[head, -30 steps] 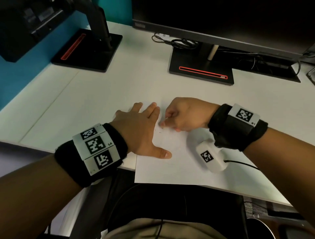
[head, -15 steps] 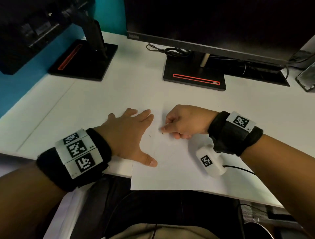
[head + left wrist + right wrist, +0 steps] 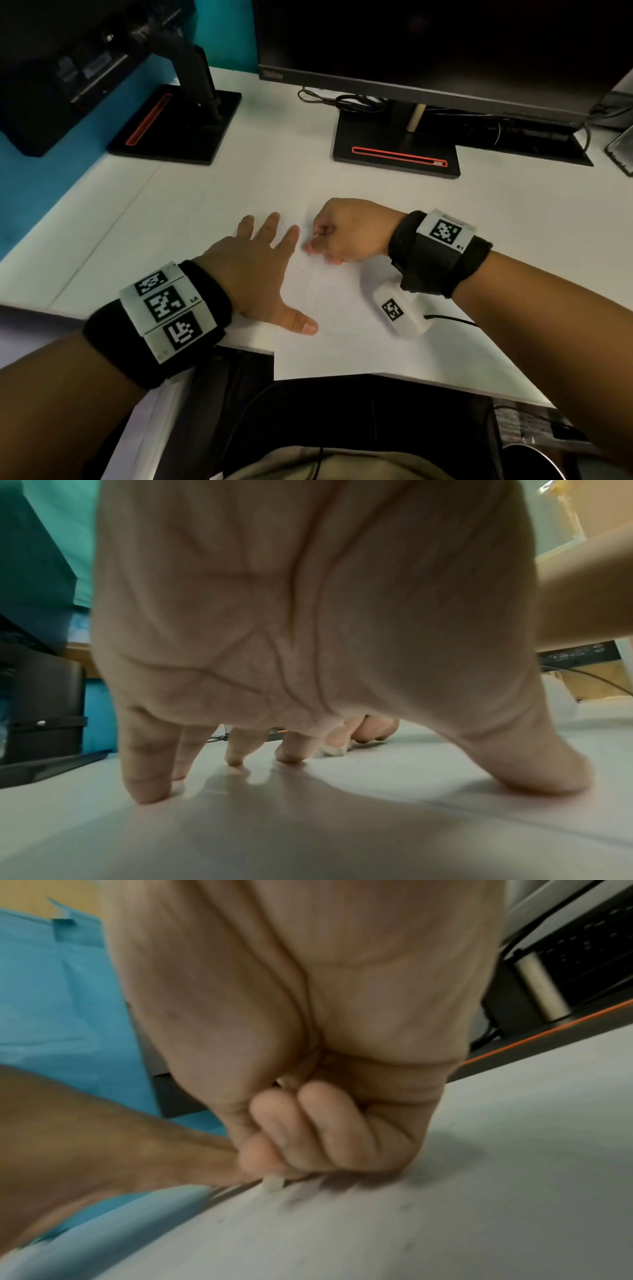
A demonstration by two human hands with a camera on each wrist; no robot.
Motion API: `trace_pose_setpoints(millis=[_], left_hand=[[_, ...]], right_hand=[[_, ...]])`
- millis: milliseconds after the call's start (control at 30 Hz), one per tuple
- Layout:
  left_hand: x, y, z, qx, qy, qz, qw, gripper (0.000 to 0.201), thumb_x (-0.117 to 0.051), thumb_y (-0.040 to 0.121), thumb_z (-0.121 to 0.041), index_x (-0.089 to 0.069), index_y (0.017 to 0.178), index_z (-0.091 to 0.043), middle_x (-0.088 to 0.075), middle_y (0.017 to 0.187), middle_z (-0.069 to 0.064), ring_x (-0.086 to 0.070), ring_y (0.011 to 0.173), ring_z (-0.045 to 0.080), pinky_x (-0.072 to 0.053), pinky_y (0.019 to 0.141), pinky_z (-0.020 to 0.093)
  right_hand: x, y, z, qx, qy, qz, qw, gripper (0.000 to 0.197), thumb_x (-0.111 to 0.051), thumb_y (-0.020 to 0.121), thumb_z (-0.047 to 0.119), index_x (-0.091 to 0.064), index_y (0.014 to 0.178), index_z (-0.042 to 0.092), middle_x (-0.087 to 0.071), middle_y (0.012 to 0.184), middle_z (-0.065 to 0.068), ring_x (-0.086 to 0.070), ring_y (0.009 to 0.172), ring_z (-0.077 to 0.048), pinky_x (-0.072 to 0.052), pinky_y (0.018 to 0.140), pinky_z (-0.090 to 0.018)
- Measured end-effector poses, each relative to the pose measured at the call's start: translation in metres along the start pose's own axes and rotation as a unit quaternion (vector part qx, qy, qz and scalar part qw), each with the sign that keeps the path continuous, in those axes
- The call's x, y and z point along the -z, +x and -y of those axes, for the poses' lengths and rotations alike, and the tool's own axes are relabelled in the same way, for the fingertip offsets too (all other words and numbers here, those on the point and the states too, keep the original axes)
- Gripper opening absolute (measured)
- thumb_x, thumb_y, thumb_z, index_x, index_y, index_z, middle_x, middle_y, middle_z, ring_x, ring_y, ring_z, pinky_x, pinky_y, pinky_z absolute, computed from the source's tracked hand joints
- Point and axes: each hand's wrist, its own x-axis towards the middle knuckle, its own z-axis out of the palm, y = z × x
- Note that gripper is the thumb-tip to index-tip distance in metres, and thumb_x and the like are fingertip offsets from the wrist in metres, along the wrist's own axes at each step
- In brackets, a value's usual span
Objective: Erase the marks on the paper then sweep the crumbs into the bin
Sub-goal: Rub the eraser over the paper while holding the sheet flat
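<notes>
I'm pinning the paper (image 3: 346, 329) w/ my flat L hand (image 3: 253, 270), R hand (image 3: 349, 233) pinching the eraser (image 3: 273, 1184) on it just beside L fingertips (image 3: 293, 231).

Since a second ago the right hand (image 3: 346, 233), pinching the white eraser (image 3: 272, 1184), has rubbed a little left across the paper (image 3: 359, 342) until its tip is just beside the index finger of the flat left hand (image 3: 253, 267).
</notes>
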Motion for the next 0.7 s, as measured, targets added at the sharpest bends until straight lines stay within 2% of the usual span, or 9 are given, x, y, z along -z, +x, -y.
trace_pose_setpoints(millis=[67, 133, 200, 267, 367, 433, 567, 700], left_hand=[[0.001, 0.0, 0.0, 0.005, -0.003, 0.01, 1.0, 0.148, -0.053, 0.053, -0.099, 0.027, 0.154, -0.027, 0.033, 0.162, 0.004, 0.02, 0.151, 0.037, -0.021, 0.119, 0.056], [0.002, 0.0, -0.001, 0.006, 0.003, 0.018, 1.0, 0.148, -0.053, 0.052, -0.099, 0.027, 0.154, -0.028, 0.033, 0.162, 0.004, 0.019, 0.151, 0.038, -0.022, 0.119, 0.056], [0.004, 0.001, -0.002, 0.009, 0.012, 0.023, 1.0, 0.148, -0.051, 0.052, -0.1, 0.028, 0.154, -0.028, 0.034, 0.161, 0.004, 0.017, 0.151, 0.038, -0.022, 0.119, 0.057], [0.005, 0.001, -0.003, 0.013, 0.016, 0.025, 0.999, 0.148, -0.05, 0.051, -0.101, 0.028, 0.154, -0.028, 0.034, 0.161, 0.004, 0.018, 0.151, 0.038, -0.022, 0.119, 0.058], [0.004, -0.001, -0.003, 0.014, 0.012, 0.03, 0.999, 0.147, -0.051, 0.052, -0.1, 0.029, 0.153, -0.028, 0.035, 0.161, 0.003, 0.019, 0.151, 0.037, -0.022, 0.119, 0.057], [0.004, 0.001, -0.003, 0.013, 0.013, 0.03, 0.999, 0.148, -0.051, 0.052, -0.1, 0.029, 0.153, -0.028, 0.036, 0.161, 0.003, 0.019, 0.151, 0.037, -0.023, 0.119, 0.057], [0.006, 0.0, -0.006, 0.022, 0.016, 0.036, 0.999, 0.148, -0.052, 0.052, -0.1, 0.031, 0.152, -0.028, 0.035, 0.161, 0.003, 0.018, 0.151, 0.038, -0.022, 0.119, 0.057], [0.007, 0.0, -0.008, 0.025, 0.02, 0.038, 0.999, 0.149, -0.052, 0.053, -0.099, 0.031, 0.152, -0.027, 0.035, 0.161, 0.005, 0.017, 0.151, 0.039, -0.022, 0.12, 0.057]], right_hand=[[-0.006, -0.003, 0.006, 0.029, -0.018, 0.039, 0.999, 0.036, -0.061, 0.1, 0.039, -0.066, 0.073, 0.015, -0.069, 0.066, 0.006, -0.056, 0.057, -0.008, -0.042, 0.062, -0.023], [-0.01, -0.007, 0.009, 0.03, -0.017, 0.077, 0.996, 0.034, -0.061, 0.099, 0.042, -0.066, 0.074, 0.018, -0.067, 0.063, 0.007, -0.055, 0.055, -0.008, -0.044, 0.062, -0.022], [-0.003, -0.002, 0.001, 0.001, 0.008, 0.042, 0.999, 0.036, -0.062, 0.098, 0.043, -0.069, 0.074, 0.017, -0.068, 0.064, 0.006, -0.056, 0.056, -0.013, -0.049, 0.064, -0.026], [0.002, 0.0, -0.003, -0.009, 0.008, 0.002, 1.0, 0.041, -0.061, 0.099, 0.042, -0.067, 0.069, 0.015, -0.067, 0.063, 0.004, -0.056, 0.056, -0.015, -0.048, 0.063, -0.028], [-0.009, -0.005, 0.004, 0.027, -0.026, 0.034, 0.999, 0.042, -0.057, 0.101, 0.04, -0.062, 0.068, 0.014, -0.061, 0.061, 0.004, -0.052, 0.055, -0.012, -0.04, 0.06, -0.024], [-0.012, -0.009, 0.004, 0.03, -0.027, 0.053, 0.998, 0.041, -0.057, 0.101, 0.042, -0.066, 0.073, 0.012, -0.063, 0.063, 0.003, -0.054, 0.058, -0.013, -0.04, 0.059, -0.023], [-0.002, -0.009, -0.004, 0.008, -0.037, -0.002, 0.999, 0.044, -0.056, 0.101, 0.042, -0.068, 0.078, 0.007, -0.063, 0.07, -0.003, -0.055, 0.063, -0.016, -0.041, 0.059, -0.026], [-0.019, -0.027, 0.002, 0.046, -0.052, 0.073, 0.995, 0.046, -0.054, 0.102, 0.042, -0.067, 0.076, 0.006, -0.059, 0.064, -0.002, -0.053, 0.06, -0.016, -0.041, 0.06, -0.026]])
